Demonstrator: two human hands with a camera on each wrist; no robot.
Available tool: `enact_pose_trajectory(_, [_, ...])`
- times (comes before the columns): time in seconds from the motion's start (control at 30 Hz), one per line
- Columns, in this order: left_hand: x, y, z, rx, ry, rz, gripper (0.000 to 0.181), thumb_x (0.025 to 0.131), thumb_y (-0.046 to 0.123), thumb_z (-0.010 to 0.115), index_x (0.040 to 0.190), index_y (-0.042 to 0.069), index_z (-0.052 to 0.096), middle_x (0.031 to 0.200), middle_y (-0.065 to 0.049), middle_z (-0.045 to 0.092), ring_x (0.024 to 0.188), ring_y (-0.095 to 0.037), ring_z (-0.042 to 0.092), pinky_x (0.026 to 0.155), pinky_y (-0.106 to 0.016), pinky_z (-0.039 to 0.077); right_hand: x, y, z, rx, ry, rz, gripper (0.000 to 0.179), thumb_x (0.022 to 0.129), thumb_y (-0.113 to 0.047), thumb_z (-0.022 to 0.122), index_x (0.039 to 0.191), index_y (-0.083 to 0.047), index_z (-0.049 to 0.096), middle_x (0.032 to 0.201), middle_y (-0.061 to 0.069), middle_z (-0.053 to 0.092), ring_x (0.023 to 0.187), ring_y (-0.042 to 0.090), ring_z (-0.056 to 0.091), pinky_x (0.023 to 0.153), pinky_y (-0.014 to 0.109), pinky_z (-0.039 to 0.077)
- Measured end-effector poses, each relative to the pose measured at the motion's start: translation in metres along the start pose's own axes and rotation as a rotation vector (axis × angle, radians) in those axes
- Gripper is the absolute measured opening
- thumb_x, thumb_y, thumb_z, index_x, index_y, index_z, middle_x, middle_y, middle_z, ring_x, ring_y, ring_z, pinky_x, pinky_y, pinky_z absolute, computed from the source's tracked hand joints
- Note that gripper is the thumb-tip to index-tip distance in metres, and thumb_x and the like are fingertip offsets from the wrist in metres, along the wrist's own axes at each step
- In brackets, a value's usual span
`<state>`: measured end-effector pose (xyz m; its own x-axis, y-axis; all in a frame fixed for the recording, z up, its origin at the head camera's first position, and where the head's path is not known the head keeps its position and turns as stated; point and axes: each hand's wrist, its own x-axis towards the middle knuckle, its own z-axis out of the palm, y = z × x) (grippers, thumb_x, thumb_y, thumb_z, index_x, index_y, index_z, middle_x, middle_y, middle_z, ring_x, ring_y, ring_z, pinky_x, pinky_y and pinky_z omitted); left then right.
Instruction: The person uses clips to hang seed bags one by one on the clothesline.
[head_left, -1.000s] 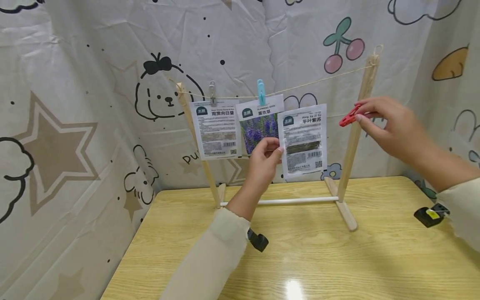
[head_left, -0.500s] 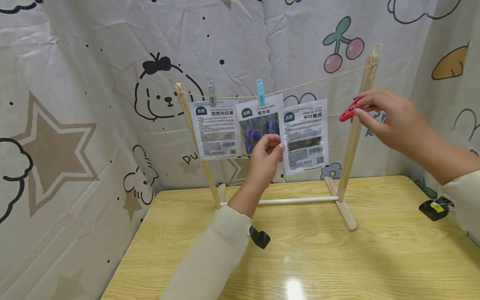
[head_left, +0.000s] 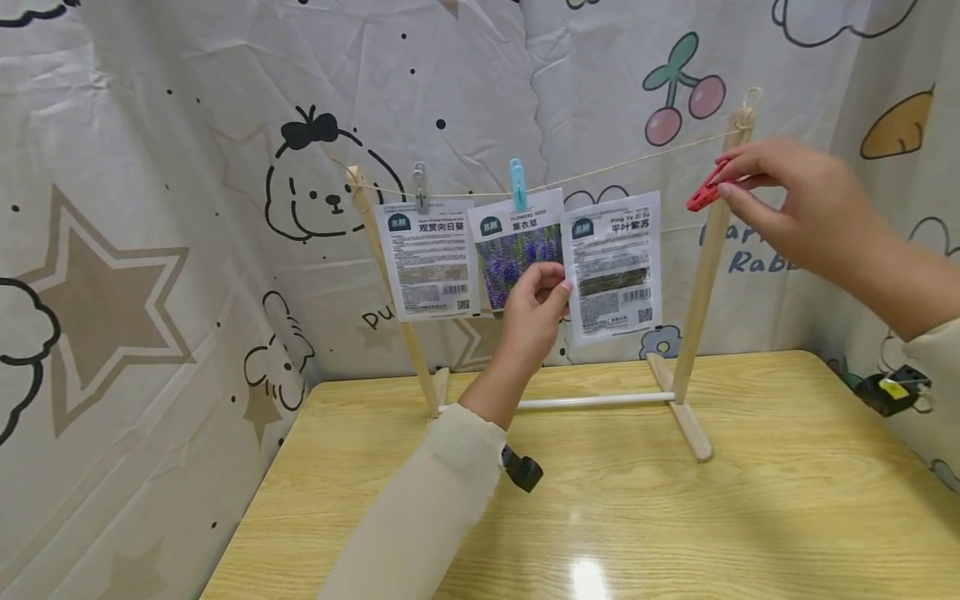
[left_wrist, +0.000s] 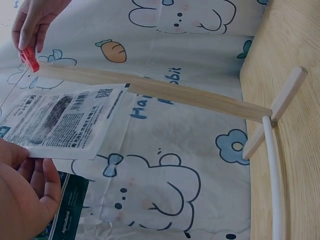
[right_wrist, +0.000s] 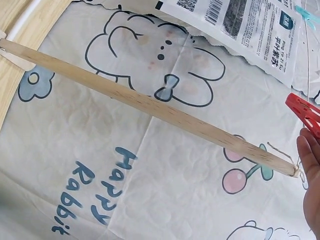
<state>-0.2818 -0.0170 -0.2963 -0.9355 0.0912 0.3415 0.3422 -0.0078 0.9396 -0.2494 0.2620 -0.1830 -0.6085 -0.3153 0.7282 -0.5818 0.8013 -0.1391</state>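
My left hand [head_left: 534,310] pinches the left edge of a white seed packet [head_left: 615,267], printed side toward me, its top just below the string [head_left: 637,158]. In the left wrist view that packet [left_wrist: 65,120] lies between thumb and fingers. At the right post, my right hand [head_left: 795,200] pinches a red clothespin [head_left: 707,190] by its end, its nose pointing left and down, apart from the packet. A lavender seed packet [head_left: 517,242] hangs from a blue clothespin [head_left: 518,185], partly hidden by my left hand. Left of it, another seed packet [head_left: 429,267] hangs from a grey clothespin [head_left: 421,187].
The string runs between two wooden posts [head_left: 701,292], rising toward the right one. A white rod [head_left: 592,402] joins their feet on the wooden table [head_left: 600,500]. Behind stands a patterned cloth backdrop [head_left: 465,83].
My left hand has raised the packet slightly and shifted it right, closer to the string. My right hand has risen with the red clothespin toward the string's height.
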Motion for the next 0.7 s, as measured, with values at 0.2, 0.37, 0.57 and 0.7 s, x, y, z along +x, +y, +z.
enact_pose_trajectory(0.2, [0.001,0.001,0.001,0.013,-0.003,0.006,0.017,0.102,0.011,0.058,0.118,0.008,0.062,0.105,-0.005,0.063,0.086,-0.008,0.057,0.085,-0.040,0.058,0.013,-0.005,-0.008,-0.029,0.025,-0.040,0.019,0.099,-0.009,0.063,0.115,0.001,0.067,0.125,0.019,0.066,0.109,0.031,0.060,0.097,-0.004,0.027])
enact_pose_trajectory(0.37, [0.003,0.002,0.003,0.016,0.000,0.011,0.016,0.103,0.012,0.058,0.118,0.008,0.061,0.105,-0.005,0.062,0.086,-0.008,0.057,0.083,-0.037,0.058,0.023,-0.011,-0.013,-0.036,0.014,0.010,0.024,0.104,-0.015,0.056,0.123,-0.003,0.066,0.126,0.016,0.066,0.111,0.030,0.059,0.096,-0.004,0.028])
enact_pose_trajectory(0.57, [0.005,0.004,0.006,0.001,0.031,0.037,0.017,0.102,0.009,0.059,0.117,0.005,0.062,0.102,-0.005,0.063,0.085,-0.008,0.057,0.081,-0.037,0.059,0.034,-0.015,-0.013,-0.017,-0.001,0.067,0.032,0.107,-0.022,0.049,0.132,-0.008,0.064,0.138,0.011,0.061,0.120,0.031,0.059,0.100,-0.001,0.031])
enact_pose_trajectory(0.7, [0.005,0.005,0.008,-0.004,0.037,0.050,0.017,0.101,0.008,0.059,0.117,0.003,0.062,0.103,-0.007,0.063,0.084,-0.007,0.057,0.080,-0.035,0.059,0.039,-0.016,-0.012,-0.006,0.001,0.087,0.033,0.108,-0.024,0.047,0.133,-0.009,0.063,0.140,0.008,0.060,0.123,0.028,0.057,0.103,0.002,0.034])
